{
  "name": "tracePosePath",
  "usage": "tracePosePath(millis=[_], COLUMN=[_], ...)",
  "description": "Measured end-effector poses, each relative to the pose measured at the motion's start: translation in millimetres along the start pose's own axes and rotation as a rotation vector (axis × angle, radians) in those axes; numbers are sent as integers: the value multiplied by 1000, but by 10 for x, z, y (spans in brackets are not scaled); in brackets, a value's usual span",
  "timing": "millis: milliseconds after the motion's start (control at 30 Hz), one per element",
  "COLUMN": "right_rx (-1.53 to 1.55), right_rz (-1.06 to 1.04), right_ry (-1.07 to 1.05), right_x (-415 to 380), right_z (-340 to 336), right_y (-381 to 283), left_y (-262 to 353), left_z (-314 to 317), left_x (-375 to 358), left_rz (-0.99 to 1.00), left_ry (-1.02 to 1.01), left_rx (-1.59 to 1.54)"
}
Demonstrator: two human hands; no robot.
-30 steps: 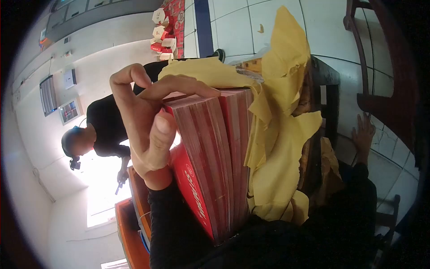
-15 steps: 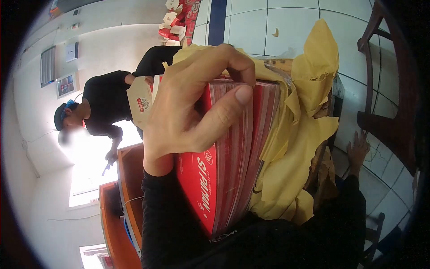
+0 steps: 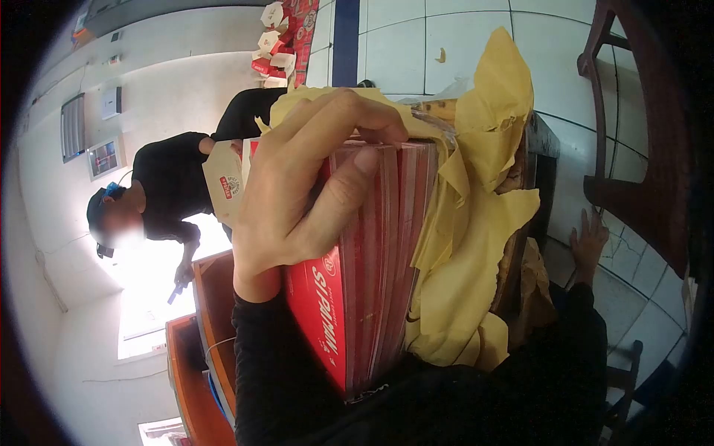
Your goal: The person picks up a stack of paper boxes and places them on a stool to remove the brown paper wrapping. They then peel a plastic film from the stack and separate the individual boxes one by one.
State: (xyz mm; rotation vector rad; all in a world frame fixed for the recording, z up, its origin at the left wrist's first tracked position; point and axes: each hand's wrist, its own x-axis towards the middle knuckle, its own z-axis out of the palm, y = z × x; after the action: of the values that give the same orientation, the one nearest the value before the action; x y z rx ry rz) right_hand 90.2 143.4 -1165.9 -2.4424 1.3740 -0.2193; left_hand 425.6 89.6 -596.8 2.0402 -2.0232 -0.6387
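Note:
The view is turned on its side. My left hand is closed over the edge of a thick stack of flat red printed cartons. Its fingers curl over the far side and its thumb presses on the sheet edges. Torn yellow wrapping paper hangs open around the stack. My right hand, in a black sleeve, lies apart on the white floor tiles with fingers spread, holding nothing.
Another person in black stands beyond the stack beside a folded brown carton. An orange shelf unit stands next to my left arm. A dark wooden chair is close to my right hand. Folded cartons are heaped far off.
My left hand was raised with fingers apart above the stack. It has come down and closed over the carton edges. My right hand has stayed on the tiles.

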Motion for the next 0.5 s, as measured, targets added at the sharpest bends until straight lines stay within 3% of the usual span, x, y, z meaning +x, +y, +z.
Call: tracePosePath(millis=[367,500], right_rx=[9,10], right_rz=[15,53], right_ry=[-34,-96], right_x=[24,9], right_z=[-69,-73], right_y=[-49,-50], left_y=[-86,-25], left_z=[-1,5], left_x=[56,7], left_rz=[136,27], left_ry=[29,51], left_rx=[-5,-29])
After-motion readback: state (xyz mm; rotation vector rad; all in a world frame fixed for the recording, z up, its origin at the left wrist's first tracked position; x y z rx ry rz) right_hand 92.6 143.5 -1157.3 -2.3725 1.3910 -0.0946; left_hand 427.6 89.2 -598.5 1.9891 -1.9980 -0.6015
